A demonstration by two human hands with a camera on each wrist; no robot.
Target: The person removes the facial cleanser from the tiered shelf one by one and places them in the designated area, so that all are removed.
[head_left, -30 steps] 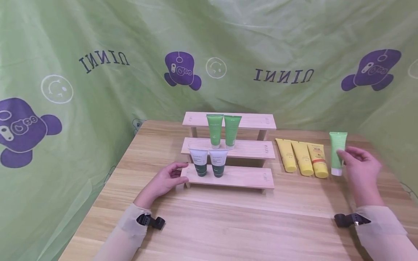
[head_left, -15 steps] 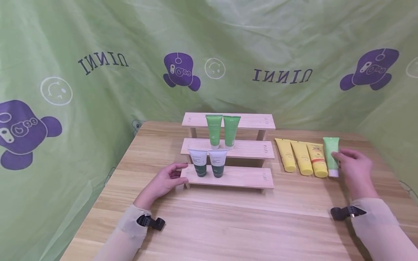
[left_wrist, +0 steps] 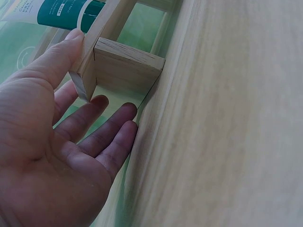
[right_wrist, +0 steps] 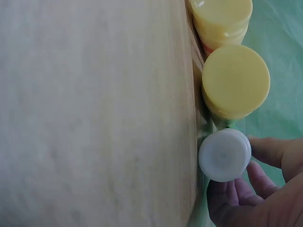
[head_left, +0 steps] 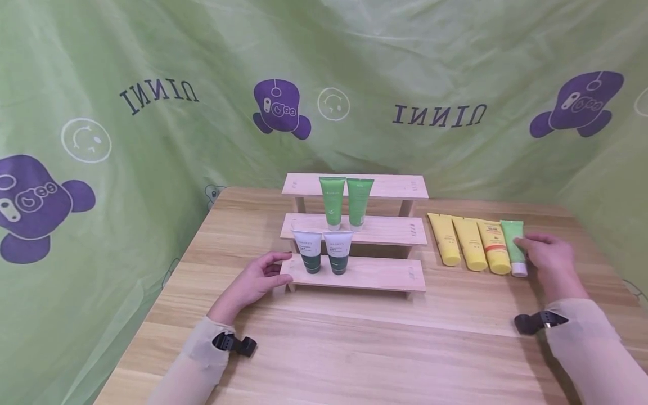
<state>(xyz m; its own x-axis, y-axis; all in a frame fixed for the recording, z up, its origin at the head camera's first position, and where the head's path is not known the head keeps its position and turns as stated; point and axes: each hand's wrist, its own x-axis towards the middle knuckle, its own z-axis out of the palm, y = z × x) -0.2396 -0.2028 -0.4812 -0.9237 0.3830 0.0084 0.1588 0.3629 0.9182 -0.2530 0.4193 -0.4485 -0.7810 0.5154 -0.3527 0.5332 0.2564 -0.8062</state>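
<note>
At the right of the table my right hand (head_left: 549, 259) pinches a light green squeeze tube (head_left: 515, 247) by its side. The tube lies beside a row of yellow tubes (head_left: 469, 243), its white cap (right_wrist: 225, 156) towards me, with thumb and fingers about it in the right wrist view. My left hand (head_left: 260, 278) holds the left end of the lowest step of a three-step wooden display stand (head_left: 374, 274). In the left wrist view its thumb lies on the board's edge (left_wrist: 90, 52), other fingers below. Two white-and-dark-green tubes (head_left: 338, 253) stand on that step.
Two green tubes (head_left: 332, 202) stand caps down on the middle step. A green curtain (head_left: 364, 62) with purple prints hangs behind and around the wooden table (head_left: 354, 349). Each wrist wears a black strap camera (head_left: 529, 323).
My right hand has brought the light green tube left and down, from apart to close against the rightmost yellow tube. The left hand and the stand have stayed put.
</note>
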